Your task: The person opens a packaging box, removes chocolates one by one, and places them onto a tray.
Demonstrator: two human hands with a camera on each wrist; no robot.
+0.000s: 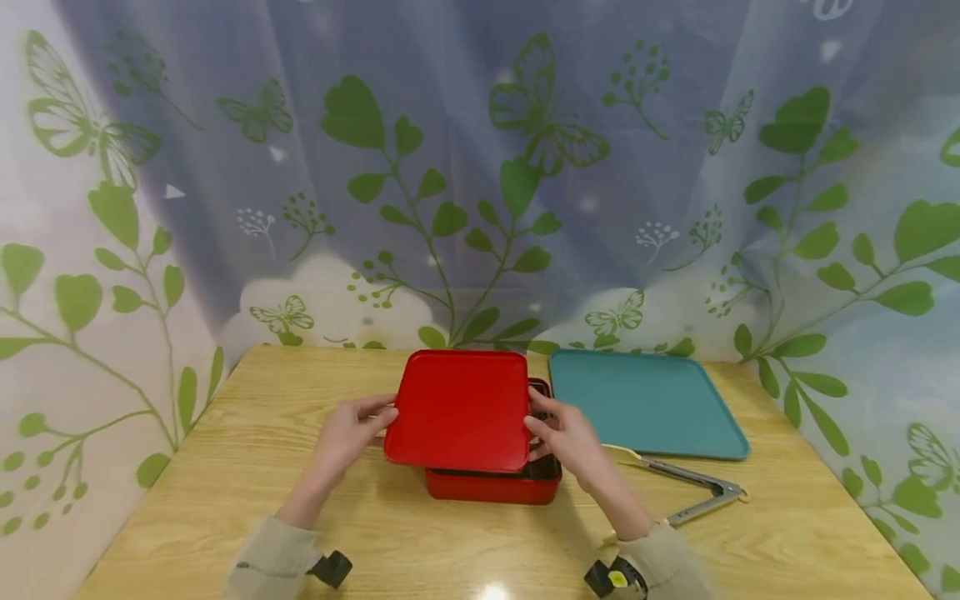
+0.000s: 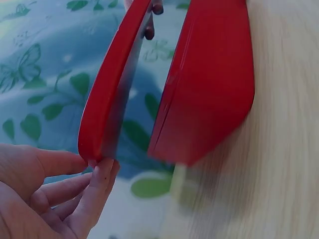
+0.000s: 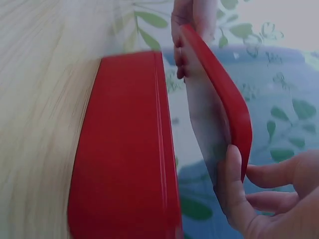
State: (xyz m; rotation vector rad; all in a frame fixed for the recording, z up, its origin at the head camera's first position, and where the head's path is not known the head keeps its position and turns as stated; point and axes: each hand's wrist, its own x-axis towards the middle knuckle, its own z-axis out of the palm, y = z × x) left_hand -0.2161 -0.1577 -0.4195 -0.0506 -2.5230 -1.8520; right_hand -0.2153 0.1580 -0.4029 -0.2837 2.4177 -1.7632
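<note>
A flat red lid (image 1: pixel 459 408) with rounded corners is held up over a red box (image 1: pixel 495 487) on the table. My left hand (image 1: pixel 348 433) pinches the lid's left edge between thumb and fingers, and my right hand (image 1: pixel 570 437) pinches the right edge. Both wrist views show a gap between the lid (image 2: pixel 107 99) and the box (image 3: pixel 122 149). In the head view the lid sits a bit left of the box, covering most of its opening; only a dark strip of the inside shows at the right and front.
A teal tray (image 1: pixel 645 404) lies at the back right of the wooden table (image 1: pixel 300 383). In front of it, metal tongs (image 1: pixel 712 492) with pale tips lie spread, partly hidden by my right forearm. A patterned curtain (image 1: pixel 450 167) hangs behind the table.
</note>
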